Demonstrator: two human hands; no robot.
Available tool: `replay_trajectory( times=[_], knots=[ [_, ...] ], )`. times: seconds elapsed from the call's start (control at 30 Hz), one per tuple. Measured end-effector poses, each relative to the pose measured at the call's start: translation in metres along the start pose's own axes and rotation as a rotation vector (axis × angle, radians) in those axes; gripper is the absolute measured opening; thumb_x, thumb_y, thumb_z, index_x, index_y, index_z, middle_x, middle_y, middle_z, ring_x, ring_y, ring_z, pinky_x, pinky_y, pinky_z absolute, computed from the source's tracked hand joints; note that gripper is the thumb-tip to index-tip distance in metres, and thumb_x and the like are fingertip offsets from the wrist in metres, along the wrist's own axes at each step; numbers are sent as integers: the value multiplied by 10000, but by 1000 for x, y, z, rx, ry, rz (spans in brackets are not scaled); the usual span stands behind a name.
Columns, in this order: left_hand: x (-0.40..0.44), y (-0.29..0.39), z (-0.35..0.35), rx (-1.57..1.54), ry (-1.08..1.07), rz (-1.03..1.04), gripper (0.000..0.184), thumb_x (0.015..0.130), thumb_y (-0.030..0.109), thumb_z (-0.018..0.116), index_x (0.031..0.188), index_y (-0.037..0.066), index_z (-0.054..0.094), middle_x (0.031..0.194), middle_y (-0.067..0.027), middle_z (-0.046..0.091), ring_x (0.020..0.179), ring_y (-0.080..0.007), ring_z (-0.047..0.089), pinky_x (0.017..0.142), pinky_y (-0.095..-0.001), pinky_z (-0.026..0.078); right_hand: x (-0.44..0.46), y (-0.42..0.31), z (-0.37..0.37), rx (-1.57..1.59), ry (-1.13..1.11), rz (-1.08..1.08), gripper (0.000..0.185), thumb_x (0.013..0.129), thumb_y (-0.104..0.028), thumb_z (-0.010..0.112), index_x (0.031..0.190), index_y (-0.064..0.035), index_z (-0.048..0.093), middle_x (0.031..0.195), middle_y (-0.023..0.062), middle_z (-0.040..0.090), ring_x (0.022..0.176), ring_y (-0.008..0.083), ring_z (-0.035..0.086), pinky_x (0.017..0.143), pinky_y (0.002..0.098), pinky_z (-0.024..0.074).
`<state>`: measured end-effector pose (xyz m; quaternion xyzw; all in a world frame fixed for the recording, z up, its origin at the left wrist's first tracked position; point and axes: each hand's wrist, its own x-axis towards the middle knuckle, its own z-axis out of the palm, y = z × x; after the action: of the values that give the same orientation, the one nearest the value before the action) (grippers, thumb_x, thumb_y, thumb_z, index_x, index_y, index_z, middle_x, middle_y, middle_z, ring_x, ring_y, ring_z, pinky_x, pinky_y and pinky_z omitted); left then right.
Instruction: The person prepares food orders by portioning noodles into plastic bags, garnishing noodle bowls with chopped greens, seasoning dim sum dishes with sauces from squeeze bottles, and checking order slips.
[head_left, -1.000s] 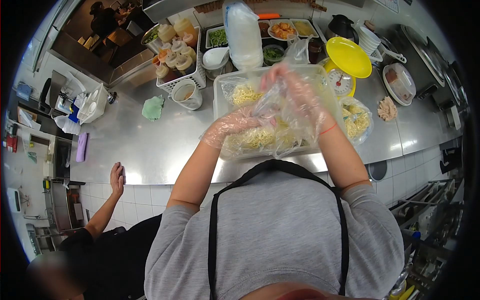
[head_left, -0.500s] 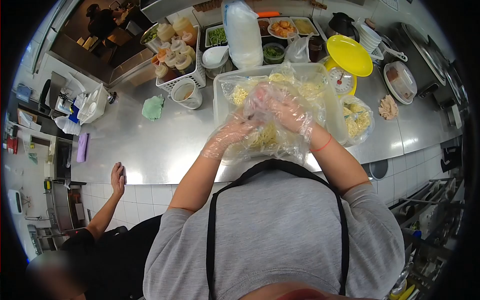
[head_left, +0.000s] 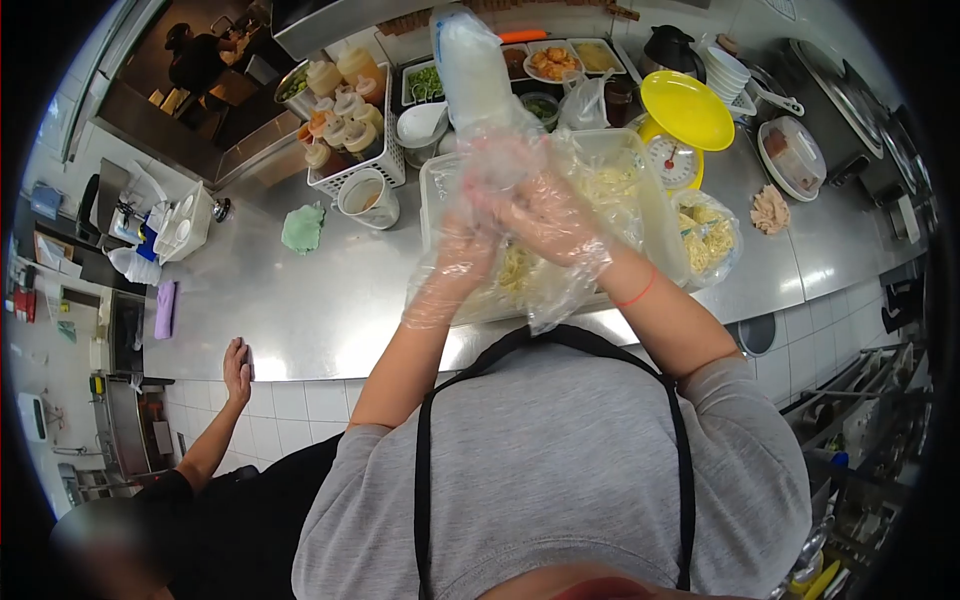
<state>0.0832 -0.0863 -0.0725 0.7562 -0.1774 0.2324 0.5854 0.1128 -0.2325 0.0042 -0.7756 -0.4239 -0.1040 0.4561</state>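
Observation:
Both my hands wear loose clear plastic gloves and are raised close together over a translucent tub [head_left: 432, 205]. My left hand [head_left: 468, 245] and my right hand [head_left: 545, 215] close around a crumpled clear plastic bag [head_left: 505, 165], with fingertips partly blurred by film. Pinkish-red shows through the plastic at the fingers; I cannot make out what it is. Inside the tub lie bagged pale yellow noodles [head_left: 610, 185], some partly hidden beneath my wrists. A tall roll of plastic bags [head_left: 475, 75] stands just behind my hands.
On the right are a yellow scale [head_left: 673, 160], a noodle bag [head_left: 706, 235] and a crumpled beige cloth [head_left: 770, 210]. Leftward sit a basket of sauce bottles [head_left: 390, 150], a measuring jug [head_left: 370, 198] and a green cloth [head_left: 303, 229]. A co-worker's hand [head_left: 237, 370] rests at the counter edge.
My hands have risen and moved slightly left, away from me, with the gathered plastic. They now overlap the lower part of the bag roll. The co-worker's hand stays at the counter edge.

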Motion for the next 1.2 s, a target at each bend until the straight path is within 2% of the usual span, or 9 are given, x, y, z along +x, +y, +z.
replay_trajectory(
  times=[0.13,0.2,0.43,0.5,0.7,0.83,0.93,1.0,1.2],
  knots=[
    [-2,14,11,143,-87,-54,372,853,196,504,1167,5,449,1130,-118,514,1050,-221,493,898,-334,380,-3,0,18,-240,223,-222,289,831,-150,513,1094,-30,522,1069,104,536,1121,282,414,1011,377,240],
    [0,18,8,225,-170,-88,358,854,170,501,1168,5,450,1127,-123,514,1048,-217,492,890,-328,387,0,-19,2,241,42,10,180,836,-151,504,946,-21,561,982,118,535,1035,297,445,963,372,285],
    [8,-16,-3,-224,303,82,306,855,145,484,1138,43,428,1062,-86,519,944,-183,508,845,-294,401,2,-4,-4,491,382,-259,259,828,-202,548,1038,-53,518,1111,94,455,1002,203,449,830,344,379],
    [13,5,0,-480,498,82,309,850,144,494,1127,55,390,1028,-83,504,909,-169,492,800,-293,400,-9,14,1,1064,586,254,440,828,-252,557,1182,-41,405,1154,96,430,1068,186,418,927,313,320],
    [11,57,11,47,415,236,98,863,86,459,947,67,413,893,-48,439,769,-139,428,690,-269,368,-30,7,39,466,418,153,669,798,-236,599,1329,-46,237,1247,110,389,1151,172,367,954,317,323],
    [6,47,10,295,370,197,31,882,69,412,913,66,408,876,-43,422,744,-141,421,692,-268,364,-27,0,39,755,417,324,673,730,-192,688,1261,-4,319,1197,110,411,1100,188,400,945,304,316],
    [6,52,13,-90,413,167,76,890,95,402,953,53,400,880,-50,425,747,-139,426,702,-275,377,-28,-1,43,823,430,370,671,728,-178,691,1258,1,320,1149,114,450,1046,182,439,904,298,360],
    [4,41,11,119,378,166,210,820,164,498,962,12,468,952,-133,467,874,-271,461,764,-378,373,-28,0,44,818,480,400,659,723,-180,699,1241,4,335,1092,102,483,1001,173,464,875,292,382],
    [16,49,18,246,397,137,129,884,149,451,891,30,500,890,-84,480,789,-157,461,730,-272,376,-23,4,40,644,495,349,632,711,-207,718,1197,-7,368,1046,94,504,963,175,483,845,290,397]
  ],
)
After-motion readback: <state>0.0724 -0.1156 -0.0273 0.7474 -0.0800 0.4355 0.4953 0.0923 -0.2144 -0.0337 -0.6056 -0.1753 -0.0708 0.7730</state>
